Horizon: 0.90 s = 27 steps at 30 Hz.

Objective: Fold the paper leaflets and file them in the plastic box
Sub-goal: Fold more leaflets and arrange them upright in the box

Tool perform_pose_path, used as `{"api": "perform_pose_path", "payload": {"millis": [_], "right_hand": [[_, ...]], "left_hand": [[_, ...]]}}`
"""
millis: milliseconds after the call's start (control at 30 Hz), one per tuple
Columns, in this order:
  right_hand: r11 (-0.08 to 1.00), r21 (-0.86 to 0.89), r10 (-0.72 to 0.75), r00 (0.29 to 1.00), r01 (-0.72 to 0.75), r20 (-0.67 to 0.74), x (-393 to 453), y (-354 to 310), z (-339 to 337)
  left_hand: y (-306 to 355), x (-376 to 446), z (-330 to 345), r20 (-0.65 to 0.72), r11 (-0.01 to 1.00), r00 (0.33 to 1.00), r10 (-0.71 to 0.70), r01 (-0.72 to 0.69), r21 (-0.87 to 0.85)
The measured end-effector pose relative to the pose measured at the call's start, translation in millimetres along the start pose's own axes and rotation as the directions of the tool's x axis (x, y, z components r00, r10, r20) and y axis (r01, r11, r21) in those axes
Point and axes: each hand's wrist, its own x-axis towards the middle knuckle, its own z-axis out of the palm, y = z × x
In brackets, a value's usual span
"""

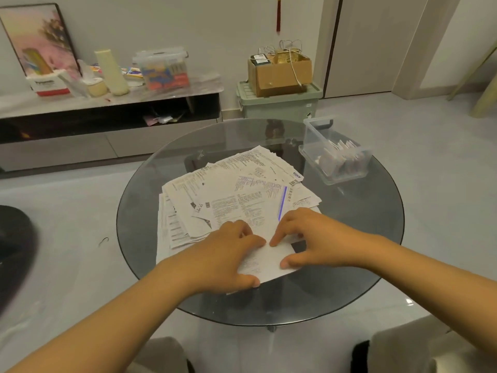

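Observation:
A loose pile of printed paper leaflets [236, 195] lies spread over the middle of the round glass table [349, 238]. At the pile's near edge lies a partly folded leaflet [269, 261]. My left hand [226, 254] presses on its left side, thumb at the near edge. My right hand [314, 238] presses on its right side with forefinger and thumb spread. The two forefingers nearly meet on the paper. A clear plastic box [336, 154] stands at the table's far right, with several folded leaflets upright inside.
Beyond the table stand a green storage bin [277, 103] with a cardboard box [282, 71] on top, and a low cabinet [107, 122] crowded with bottles and containers. A dark object [13, 243] sits at the left edge. Cushioned seats lie near my knees.

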Motion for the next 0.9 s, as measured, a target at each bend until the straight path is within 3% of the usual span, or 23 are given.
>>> {"api": "perform_pose_path", "payload": {"millis": [233, 633, 900], "right_hand": [[1.000, -0.007, -0.028, 0.999, 0.029, 0.045, -6.1, 2.3, 8.0], [0.999, 0.052, 0.001, 0.998, 0.002, -0.057, -4.2, -6.4, 17.7], [0.983, 0.183, 0.037, 0.984, -0.005, -0.173, 1.6, -5.2, 27.1]], "left_hand": [[-10.4, -10.8, 8.9, 0.020, 0.998, 0.999, 0.031, -0.030, -0.060], [-15.3, -9.4, 10.6, -0.023, 0.995, 0.999, 0.047, -0.049, -0.086], [-12.8, -10.1, 11.3, -0.062, 0.997, 0.998, 0.028, -0.032, -0.074]]}}
